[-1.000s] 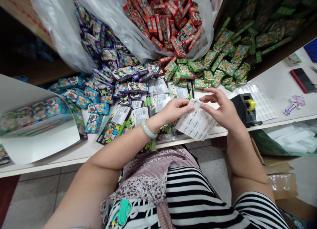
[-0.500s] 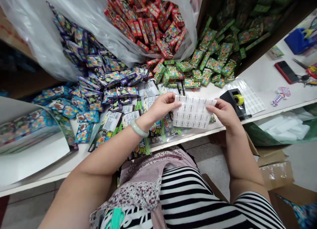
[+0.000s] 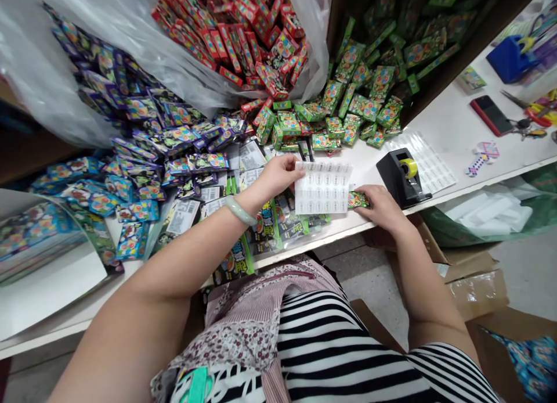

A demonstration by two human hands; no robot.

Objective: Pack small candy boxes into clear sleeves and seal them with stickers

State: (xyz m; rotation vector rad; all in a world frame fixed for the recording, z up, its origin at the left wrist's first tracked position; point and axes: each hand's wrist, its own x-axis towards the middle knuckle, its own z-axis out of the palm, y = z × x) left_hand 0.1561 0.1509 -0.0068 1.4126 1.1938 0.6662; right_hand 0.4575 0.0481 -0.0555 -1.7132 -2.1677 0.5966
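My left hand [image 3: 281, 173] pinches the upper left corner of a sheet of round stickers [image 3: 322, 189], held over the front of the table. Close to the sheet's right edge, my right hand [image 3: 379, 204] has its thumb and fingers around a small green candy box [image 3: 357, 200] near the table edge. The sheet hides part of what lies beneath it. Printed black-and-green packets [image 3: 265, 223] spread under and beside my left forearm.
Piles of purple packets [image 3: 174, 137], red boxes [image 3: 235, 37] in a plastic bag, and green boxes [image 3: 348, 110] fill the back. Right of my hand stand a black tape dispenser [image 3: 398, 176], another sticker sheet [image 3: 429, 159] and a red-cased phone [image 3: 491, 114].
My right hand has let go of the sticker sheet and moved slightly down to a green candy box. The sheet now hangs from my left hand alone. The camera view has shifted slightly.
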